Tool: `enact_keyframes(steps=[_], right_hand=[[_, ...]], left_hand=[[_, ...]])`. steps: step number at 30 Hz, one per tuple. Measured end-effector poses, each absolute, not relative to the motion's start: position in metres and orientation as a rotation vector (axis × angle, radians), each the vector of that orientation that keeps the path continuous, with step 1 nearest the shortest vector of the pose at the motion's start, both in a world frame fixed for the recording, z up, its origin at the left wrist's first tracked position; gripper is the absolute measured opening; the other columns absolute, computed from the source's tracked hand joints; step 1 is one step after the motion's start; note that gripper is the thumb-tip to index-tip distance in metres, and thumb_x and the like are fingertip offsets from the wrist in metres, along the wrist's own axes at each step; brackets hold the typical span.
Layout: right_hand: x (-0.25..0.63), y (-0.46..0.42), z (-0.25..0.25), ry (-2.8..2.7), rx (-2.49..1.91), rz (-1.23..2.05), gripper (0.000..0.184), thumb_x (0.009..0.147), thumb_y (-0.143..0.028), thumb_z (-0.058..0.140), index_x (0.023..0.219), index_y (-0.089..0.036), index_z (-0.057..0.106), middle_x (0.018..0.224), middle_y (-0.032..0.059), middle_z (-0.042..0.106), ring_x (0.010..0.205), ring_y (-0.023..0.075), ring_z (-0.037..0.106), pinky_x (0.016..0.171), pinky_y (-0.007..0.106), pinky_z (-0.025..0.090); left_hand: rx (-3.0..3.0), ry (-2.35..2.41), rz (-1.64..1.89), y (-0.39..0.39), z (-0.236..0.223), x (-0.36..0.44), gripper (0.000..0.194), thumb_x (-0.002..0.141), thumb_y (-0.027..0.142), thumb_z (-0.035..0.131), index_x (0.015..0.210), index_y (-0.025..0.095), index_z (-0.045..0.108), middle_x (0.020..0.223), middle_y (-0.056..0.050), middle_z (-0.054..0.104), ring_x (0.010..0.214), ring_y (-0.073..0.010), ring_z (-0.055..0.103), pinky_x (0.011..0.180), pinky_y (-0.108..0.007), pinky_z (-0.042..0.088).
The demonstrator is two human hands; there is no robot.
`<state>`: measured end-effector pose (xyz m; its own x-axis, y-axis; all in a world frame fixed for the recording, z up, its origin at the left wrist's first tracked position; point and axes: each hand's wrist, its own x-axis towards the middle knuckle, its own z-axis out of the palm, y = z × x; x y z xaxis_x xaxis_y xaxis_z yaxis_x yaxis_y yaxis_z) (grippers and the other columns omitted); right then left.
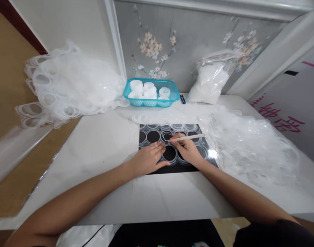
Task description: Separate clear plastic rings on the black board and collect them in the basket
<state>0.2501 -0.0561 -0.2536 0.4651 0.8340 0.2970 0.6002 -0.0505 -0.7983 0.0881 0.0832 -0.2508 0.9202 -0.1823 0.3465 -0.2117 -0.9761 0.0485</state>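
Observation:
A black mat [157, 168] lies on the table under a clear film with rows of round whitish ring outlines. My left hand [148, 158] rests flat on the left part of it, fingers stretched out and pressing the film. Closed around a slim white pen-like tool [190, 137] is my right hand [186, 148]; the tool's tip points left at a ring. That thin white ring [167, 136] sits just above my left fingertips and looks slightly raised or shifted. Whether the tip touches it I cannot tell.
Behind the mat stands a blue plastic basket [152, 103] with stacks of white rings. Next to it are small dark blue snips [182, 99] and a filled clear bag [210, 82]. Piles of clear ring-cut film lie left [77, 82] and right [252, 144].

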Motion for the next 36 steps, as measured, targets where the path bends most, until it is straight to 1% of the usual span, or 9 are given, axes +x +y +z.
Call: enact_keyframes(steps=[6,9,14,17,19,23,28,33,36], right_hand=[[0.252,-0.054,-0.253,-1.246,-1.772,0.299,0.027,0.094,-0.039,0.047,0.087,-0.02,0.065,0.093,0.0082,0.067,0.094,0.0227,0.061,0.084,0.039,0.049],[0.249,-0.056,-0.253,-1.349,-1.822,0.199,0.024,0.095,-0.035,0.046,0.092,-0.022,0.066,0.096,0.0079,0.069,0.109,0.026,0.057,0.094,0.045,0.045],[0.231,-0.062,-0.258,-1.725,-1.965,-0.051,0.022,0.094,-0.019,0.044,0.104,-0.024,0.063,0.116,0.0058,0.067,0.138,0.0314,0.032,0.112,0.064,0.011],[0.235,-0.057,-0.252,-1.848,-2.006,-0.166,0.022,0.09,-0.014,0.046,0.1,-0.024,0.063,0.118,0.0048,0.067,0.135,0.0324,0.035,0.111,0.067,0.004],[0.256,-0.052,-0.238,-1.735,-2.041,-0.278,0.023,0.087,-0.011,0.046,0.096,-0.023,0.064,0.108,0.0064,0.069,0.126,0.0311,0.044,0.111,0.065,0.01],[0.316,-0.061,-0.207,-0.952,-2.037,-0.605,0.025,0.092,-0.022,0.039,0.089,-0.018,0.063,0.09,0.0119,0.066,0.098,0.0291,0.056,0.09,0.053,0.041],[0.315,-0.09,-0.218,-1.05,-1.96,-0.282,0.027,0.092,-0.033,0.042,0.08,-0.019,0.062,0.084,0.0079,0.065,0.085,0.0232,0.058,0.085,0.041,0.045],[0.281,-0.087,-0.248,-1.005,-1.819,0.156,0.028,0.092,-0.041,0.045,0.085,-0.019,0.06,0.084,0.0071,0.067,0.082,0.022,0.063,0.074,0.034,0.048],[0.278,-0.083,-0.253,-1.002,-1.774,0.256,0.027,0.092,-0.043,0.047,0.086,-0.019,0.059,0.083,0.0063,0.067,0.081,0.0219,0.064,0.074,0.034,0.049]], left_hand=[[2.954,-0.291,0.429,0.085,-0.25,0.086,0.064,0.098,0.056,0.028,0.122,0.006,0.059,0.13,-0.018,0.057,0.123,-0.0274,0.053,0.106,-0.042,0.042],[2.937,-0.298,0.407,0.087,-0.251,0.087,0.064,0.097,0.056,0.031,0.123,0.004,0.058,0.129,-0.019,0.057,0.125,-0.0278,0.052,0.108,-0.042,0.041],[2.933,-0.274,0.321,0.09,-0.25,0.089,0.064,0.094,0.057,0.04,0.126,0.004,0.056,0.13,-0.018,0.057,0.126,-0.0274,0.051,0.109,-0.04,0.039],[2.906,-0.282,0.28,0.09,-0.249,0.088,0.065,0.091,0.057,0.048,0.127,0.002,0.055,0.131,-0.02,0.055,0.126,-0.0289,0.05,0.109,-0.04,0.038],[2.885,-0.275,0.261,0.091,-0.247,0.087,0.068,0.089,0.059,0.051,0.126,0.003,0.057,0.132,-0.02,0.053,0.128,-0.0292,0.048,0.11,-0.041,0.037],[2.817,-0.223,0.205,0.094,-0.239,0.085,0.064,0.089,0.06,0.049,0.124,0.008,0.059,0.136,-0.016,0.052,0.129,-0.0259,0.047,0.11,-0.04,0.038],[2.784,-0.154,0.331,0.088,-0.229,0.096,0.061,0.095,0.06,0.034,0.122,0.01,0.059,0.127,-0.013,0.061,0.122,-0.0229,0.055,0.105,-0.039,0.042],[2.928,-0.317,0.353,0.068,-0.232,0.118,0.071,0.095,0.061,0.031,0.133,0.004,0.049,0.139,-0.021,0.047,0.133,-0.029,0.043,0.109,-0.044,0.036],[2.971,-0.33,0.379,0.056,-0.238,0.131,0.073,0.094,0.062,0.031,0.131,0.001,0.05,0.137,-0.023,0.049,0.131,-0.0308,0.044,0.109,-0.045,0.036]])
